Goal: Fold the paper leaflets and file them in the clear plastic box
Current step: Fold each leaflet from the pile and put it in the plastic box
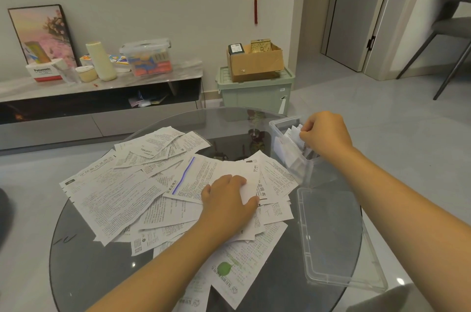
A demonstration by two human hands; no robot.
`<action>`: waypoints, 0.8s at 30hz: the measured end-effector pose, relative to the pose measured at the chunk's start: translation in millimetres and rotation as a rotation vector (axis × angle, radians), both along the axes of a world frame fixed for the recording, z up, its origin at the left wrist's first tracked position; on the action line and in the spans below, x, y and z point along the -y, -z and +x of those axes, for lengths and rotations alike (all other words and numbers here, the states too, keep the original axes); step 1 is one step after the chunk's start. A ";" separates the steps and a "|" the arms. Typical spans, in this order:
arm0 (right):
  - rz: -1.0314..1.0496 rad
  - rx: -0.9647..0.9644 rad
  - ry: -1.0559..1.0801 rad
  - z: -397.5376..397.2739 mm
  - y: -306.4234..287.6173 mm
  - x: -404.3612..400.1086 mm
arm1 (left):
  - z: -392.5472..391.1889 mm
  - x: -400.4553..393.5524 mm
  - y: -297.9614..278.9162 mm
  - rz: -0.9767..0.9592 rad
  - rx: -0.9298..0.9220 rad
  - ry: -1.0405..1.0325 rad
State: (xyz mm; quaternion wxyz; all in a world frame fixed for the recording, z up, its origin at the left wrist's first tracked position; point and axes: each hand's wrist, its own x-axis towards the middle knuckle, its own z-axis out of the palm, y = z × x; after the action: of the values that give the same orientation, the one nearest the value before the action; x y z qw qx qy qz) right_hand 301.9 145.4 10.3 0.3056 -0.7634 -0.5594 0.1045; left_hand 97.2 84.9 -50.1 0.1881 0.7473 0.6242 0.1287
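Table: round dark glass table point(84, 268), fills the lower centre of the frame; everything I work with sits on it.
Leaflet pile: unfolded leaflets point(119, 194) fanned and overlapping across the middle, many left to fold.
Lid: clear lid point(328, 240), lying flat at lower right, just below the box.
Box: clear plastic box point(293, 156), right of centre, open, already holding a row of folded leaflets point(289, 151) standing on edge.
Left hand: my left hand point(229, 197) lies on the pile, fingers curled over the edge of one white sheet point(248, 179), thumb on it; it looks like a pinch.
Right hand: my right hand point(325, 134) is at the box mouth, fingers closed around the tops of the folded leaflets.
Step, my reading: seating a folded leaflet while taking up the next sheet.
Technique: push it straight down beside its neighbours; keep the row upright; lift only the top sheet, so the pile does not slide.
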 end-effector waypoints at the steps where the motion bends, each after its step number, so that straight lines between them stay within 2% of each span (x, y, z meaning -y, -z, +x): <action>1: 0.012 -0.003 0.013 1.3 -1.3 0.1 | -0.1 -0.2 0.3 -0.001 -0.004 0.002; 10: 0.089 0.053 0.018 5.4 -3.3 4.5 | -1.6 0.1 2.3 -0.011 0.001 0.011; 24: 0.079 0.112 -0.016 6.0 -4.3 3.9 | -3.0 2.5 0.3 -0.012 -0.001 0.024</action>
State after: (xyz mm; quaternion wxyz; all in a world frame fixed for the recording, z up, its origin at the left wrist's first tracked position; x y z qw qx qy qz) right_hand 307.9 141.5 14.5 0.3029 -0.7510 -0.5853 0.0418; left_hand 94.2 82.3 -50.5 0.1938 0.7536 0.6161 0.1223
